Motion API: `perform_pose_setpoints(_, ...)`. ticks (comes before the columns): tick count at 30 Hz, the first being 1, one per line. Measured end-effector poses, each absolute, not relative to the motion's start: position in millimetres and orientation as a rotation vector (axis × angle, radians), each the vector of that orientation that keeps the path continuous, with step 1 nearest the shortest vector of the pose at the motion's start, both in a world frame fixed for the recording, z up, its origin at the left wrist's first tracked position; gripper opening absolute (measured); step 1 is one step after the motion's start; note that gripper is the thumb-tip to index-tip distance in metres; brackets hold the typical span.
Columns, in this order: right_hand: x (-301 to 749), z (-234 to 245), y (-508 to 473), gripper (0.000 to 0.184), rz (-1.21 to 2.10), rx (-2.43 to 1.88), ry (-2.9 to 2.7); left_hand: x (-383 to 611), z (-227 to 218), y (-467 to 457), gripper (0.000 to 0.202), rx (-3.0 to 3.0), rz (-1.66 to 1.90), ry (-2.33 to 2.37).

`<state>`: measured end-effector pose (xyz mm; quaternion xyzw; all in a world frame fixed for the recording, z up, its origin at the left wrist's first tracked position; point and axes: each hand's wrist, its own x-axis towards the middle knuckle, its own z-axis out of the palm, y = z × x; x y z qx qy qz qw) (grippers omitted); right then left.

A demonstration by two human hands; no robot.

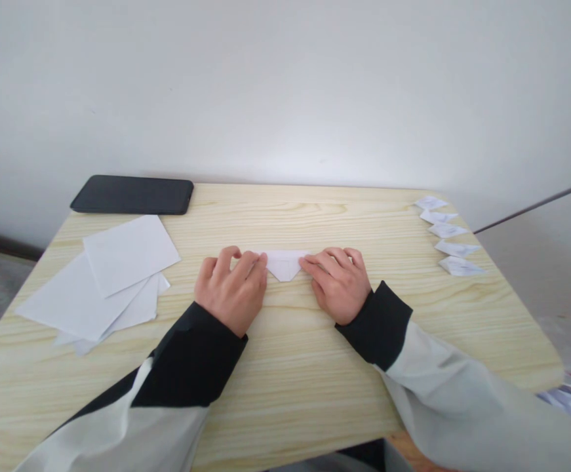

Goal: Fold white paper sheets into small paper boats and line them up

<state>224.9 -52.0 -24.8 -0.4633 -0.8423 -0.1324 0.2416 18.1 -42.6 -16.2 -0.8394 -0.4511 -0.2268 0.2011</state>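
A folded white paper lies on the wooden tabletop between my hands. Its top edge is straight and its lower part tapers to a blunt, flattened point. My left hand pinches the paper's left end, fingers bent and pressed together. At the opposite end, the fingers of my right hand are closed on the right corner. Both fingertips partly cover the ends of the strip.
Loose white paper sheets overlap on the left of the table. Behind them lies a black smartphone. Several small folded paper pieces form a column near the right edge. A white wall rises behind the table.
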Motion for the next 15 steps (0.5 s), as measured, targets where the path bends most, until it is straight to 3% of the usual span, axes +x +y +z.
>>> perform_pose_setpoints(5,221,-22,-51,0.018,-0.361,-1.310,-2.311,10,-15,-42,0.016,-2.336,-0.594,-1.234)
perform_pose_setpoints(11,210,-22,-53,0.041,-0.395,-1.420,-2.383,13,-15,-41,0.015,-2.327,-0.609,-1.260)
perform_pose_setpoints(15,208,-22,-54,0.032,-0.403,-1.494,-2.343,13,-15,-43,0.015,-2.326,-0.590,-1.247)
